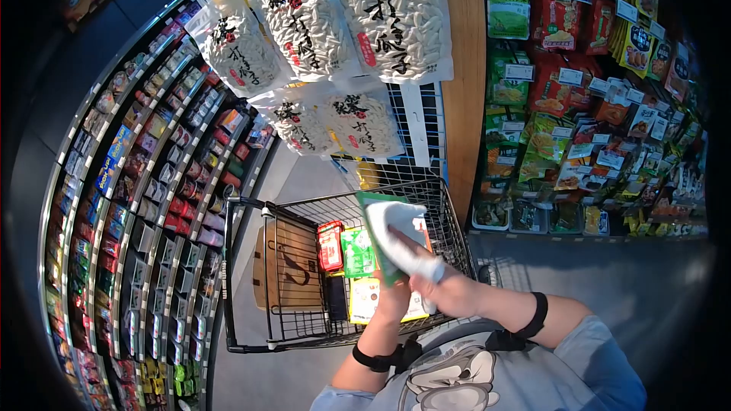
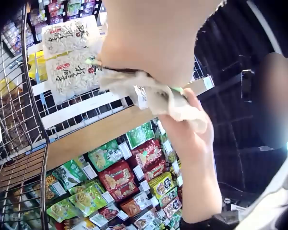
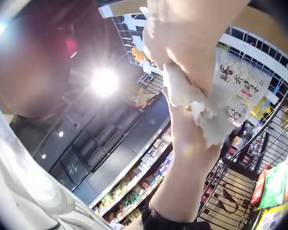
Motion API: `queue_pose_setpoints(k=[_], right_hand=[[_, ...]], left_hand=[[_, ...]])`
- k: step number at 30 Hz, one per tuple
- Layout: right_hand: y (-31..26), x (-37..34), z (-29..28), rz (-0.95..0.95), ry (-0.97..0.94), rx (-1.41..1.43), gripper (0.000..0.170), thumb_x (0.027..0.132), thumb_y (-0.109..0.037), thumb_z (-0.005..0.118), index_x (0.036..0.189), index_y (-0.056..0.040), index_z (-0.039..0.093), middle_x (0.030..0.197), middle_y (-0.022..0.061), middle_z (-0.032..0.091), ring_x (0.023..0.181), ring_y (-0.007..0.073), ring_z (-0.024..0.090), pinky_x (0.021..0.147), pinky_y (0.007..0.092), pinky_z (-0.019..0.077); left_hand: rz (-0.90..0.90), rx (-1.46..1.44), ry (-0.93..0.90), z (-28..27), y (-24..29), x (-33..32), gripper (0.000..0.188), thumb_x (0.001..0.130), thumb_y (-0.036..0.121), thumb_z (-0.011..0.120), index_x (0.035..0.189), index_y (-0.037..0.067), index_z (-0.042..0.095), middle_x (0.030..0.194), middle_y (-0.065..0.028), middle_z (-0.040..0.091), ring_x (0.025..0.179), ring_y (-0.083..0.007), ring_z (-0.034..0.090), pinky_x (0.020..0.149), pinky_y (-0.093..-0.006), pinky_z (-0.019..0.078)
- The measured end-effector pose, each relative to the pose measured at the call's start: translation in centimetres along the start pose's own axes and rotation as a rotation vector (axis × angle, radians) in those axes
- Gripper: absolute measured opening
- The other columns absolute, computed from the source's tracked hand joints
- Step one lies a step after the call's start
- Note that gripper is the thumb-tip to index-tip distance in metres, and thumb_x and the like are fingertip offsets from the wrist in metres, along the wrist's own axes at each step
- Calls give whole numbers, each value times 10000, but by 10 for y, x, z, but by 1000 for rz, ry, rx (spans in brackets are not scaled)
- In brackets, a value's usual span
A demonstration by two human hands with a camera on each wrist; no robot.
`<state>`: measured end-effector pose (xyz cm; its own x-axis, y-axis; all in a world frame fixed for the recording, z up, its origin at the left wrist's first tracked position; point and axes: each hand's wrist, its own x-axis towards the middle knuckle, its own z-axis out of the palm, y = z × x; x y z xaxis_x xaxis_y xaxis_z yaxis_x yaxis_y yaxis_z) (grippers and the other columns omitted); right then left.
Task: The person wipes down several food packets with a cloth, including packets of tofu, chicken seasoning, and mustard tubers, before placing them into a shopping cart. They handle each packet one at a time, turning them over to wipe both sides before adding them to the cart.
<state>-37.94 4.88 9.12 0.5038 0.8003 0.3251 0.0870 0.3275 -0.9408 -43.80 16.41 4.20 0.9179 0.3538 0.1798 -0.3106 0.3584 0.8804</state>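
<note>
Obscured: the fingers of the left hand (image 1: 391,298) are largely hidden at the lower end of a green flat item (image 1: 377,243); whether they close on it cannot be told. A white, creased piece (image 1: 396,222) covers much of the item's face, and its material cannot be determined. Lamp glare (image 3: 104,82) washes out part of the right wrist view.

Count: one green item; one white piece; one shopping cart (image 1: 228,281); five white seed packets (image 1: 396,23), three above two. In the cart, one red packet (image 1: 330,247), one green packet (image 1: 358,253) and one yellow-and-white packet (image 1: 365,298) are identifiable; others are partly blocked by the arms.

Position: the right hand (image 1: 451,291) has its fingers curled around the lower part of the white piece, which extends upward beyond the grip. The green item stands tilted above the cart, alongside the white piece.
</note>
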Motion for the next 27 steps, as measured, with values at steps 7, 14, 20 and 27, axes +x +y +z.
queue_pose_setpoints(k=[7,14,20,27], right_hand=[[11,-19,-3,-181,-362,-1044,685,745,-262,666,1385,-252,421,1446,-12,364,1342,242,312,1114,517,77],[-8,3,-8,-149,-229,-1140,639,789,-258,618,1391,-255,404,1440,13,375,1330,248,336,1095,520,192],[-5,13,-27,-89,27,-1124,610,860,-371,565,1419,-229,365,1482,33,298,1354,268,289,1100,518,184],[17,-23,-58,183,102,-949,605,915,-322,517,1443,-131,291,1510,61,237,1380,274,240,1129,448,158]], left_hand=[[-196,-636,141,-8,37,13,927,805,766,331,1432,87,266,1404,-143,389,1225,-345,446,1027,-500,359],[-176,-642,-34,-6,22,2,937,788,802,289,1424,114,289,1435,-127,349,1297,-326,372,1055,-471,338],[-342,-558,-74,11,16,1,794,870,684,331,1465,176,193,1485,-77,275,1351,-278,298,1086,-455,293],[-322,-678,-77,-7,20,5,783,897,630,330,1462,110,175,1487,-104,268,1352,-289,297,1099,-484,256]])
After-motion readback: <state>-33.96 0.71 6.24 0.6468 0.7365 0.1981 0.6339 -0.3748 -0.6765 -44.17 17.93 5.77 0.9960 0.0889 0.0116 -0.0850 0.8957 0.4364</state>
